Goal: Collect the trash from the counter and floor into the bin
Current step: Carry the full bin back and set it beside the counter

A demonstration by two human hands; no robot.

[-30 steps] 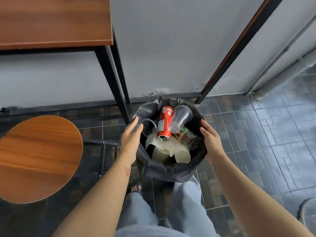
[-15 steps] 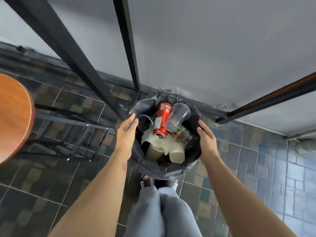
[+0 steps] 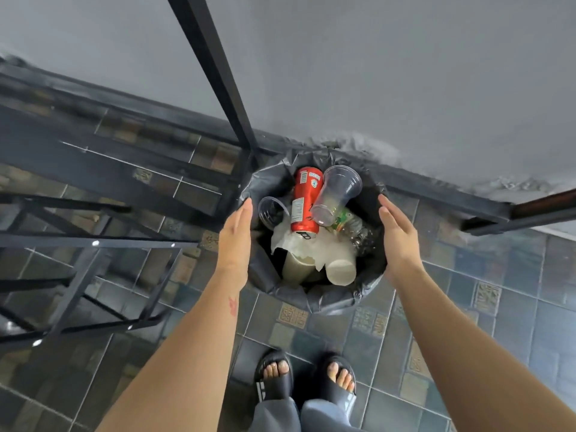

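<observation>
Both your hands, left [image 3: 236, 235] and right [image 3: 397, 233], had opened off the bin [image 3: 311, 299] at frame centre, empty, collection seemingly finished.

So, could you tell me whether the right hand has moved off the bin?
Yes: the right hand has lifted outward off the bin rim it gripped.

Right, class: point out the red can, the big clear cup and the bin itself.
red can [image 3: 304, 203]: head view, middle of its side.
clear cup [image 3: 336, 194]: head view, middle of its wall.
bin [image 3: 314, 299]: head view, near rim, on the black bag.
</observation>
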